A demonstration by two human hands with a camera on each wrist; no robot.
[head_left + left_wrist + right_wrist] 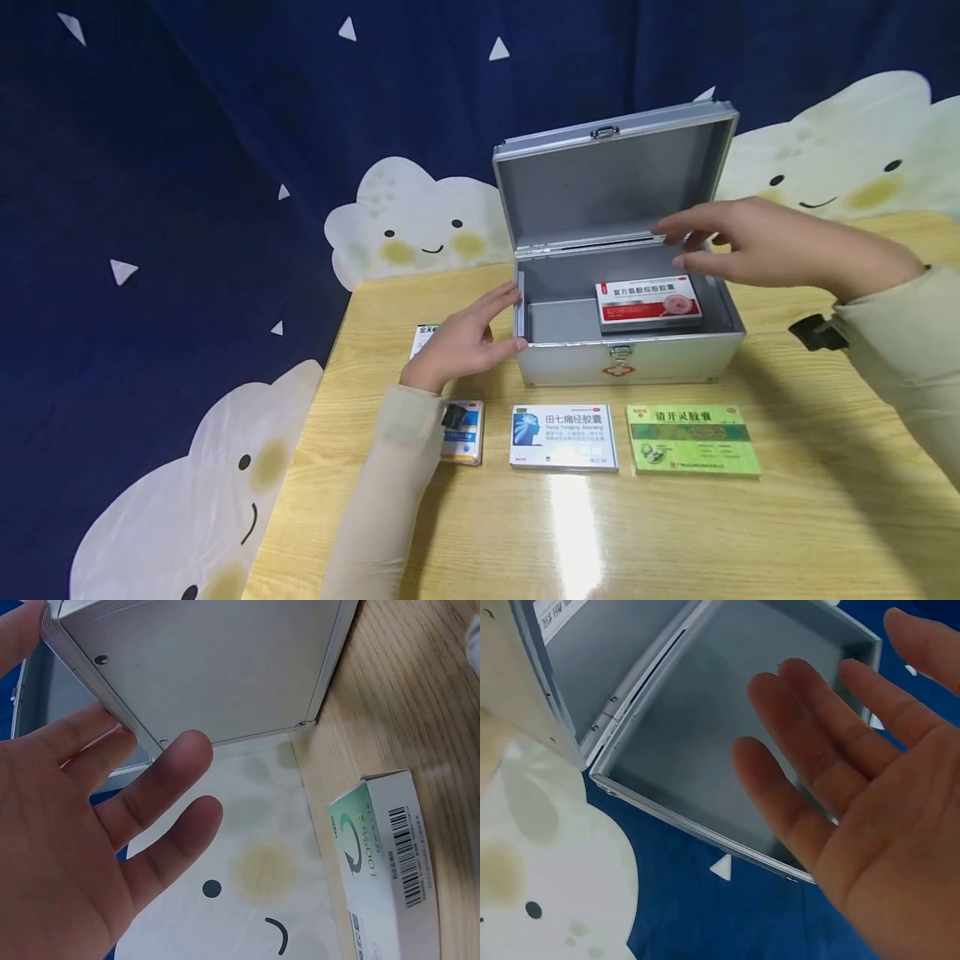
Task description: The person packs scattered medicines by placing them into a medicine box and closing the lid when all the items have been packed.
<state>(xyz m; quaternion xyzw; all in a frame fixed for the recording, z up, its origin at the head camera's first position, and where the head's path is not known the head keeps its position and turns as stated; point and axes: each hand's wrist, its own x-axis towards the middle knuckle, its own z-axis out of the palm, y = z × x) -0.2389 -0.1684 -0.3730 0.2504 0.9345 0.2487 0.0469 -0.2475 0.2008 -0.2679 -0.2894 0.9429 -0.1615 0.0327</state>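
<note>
A silver metal first-aid case point(577, 367) stands on the table with its lid point(615, 179) raised. Inside it, toward the right, lies a red and white medicine box point(648, 302). My left hand point(465, 342) rests at the case's left rim, thumb and fingertips at the edge; the left wrist view shows its fingers point(176, 769) beside the case's side wall. Over the right part of the case hovers my right hand point(738, 242), empty, in front of the lid. In the right wrist view its fingers point(810, 739) are spread and loosely bent before the lid's grey inside.
In front of the case lie a white and blue medicine box point(564, 437) and a green medicine box point(693, 440). Another blue and white box point(468, 433) is partly behind the left sleeve. A white and green box point(390, 862) lies left of the case. Dark blue cloth point(225, 167) hangs behind.
</note>
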